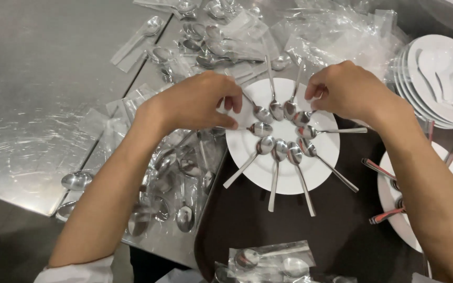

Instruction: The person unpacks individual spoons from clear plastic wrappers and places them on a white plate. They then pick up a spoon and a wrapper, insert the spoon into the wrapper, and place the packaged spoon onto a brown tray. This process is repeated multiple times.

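A white round plate (284, 175) lies on a dark surface with several steel spoons fanned out on it, bowls meeting at the middle and handles pointing outward. My left hand (195, 102) pinches the handle of the spoon (260, 129) that points left. My right hand (349, 90) rests over the plate's upper right rim, fingertips closed on the handle of the spoon (302, 117) pointing that way. One lower spoon (301, 173) juts past the plate's front edge.
Loose spoons (184, 215) and clear plastic wrappers (336, 31) cover the steel table at left and behind. A stack of white plates (439, 78) stands far right. Another plate (394, 186) with red-handled utensils sits at right. Bagged spoons (268, 259) lie near the front.
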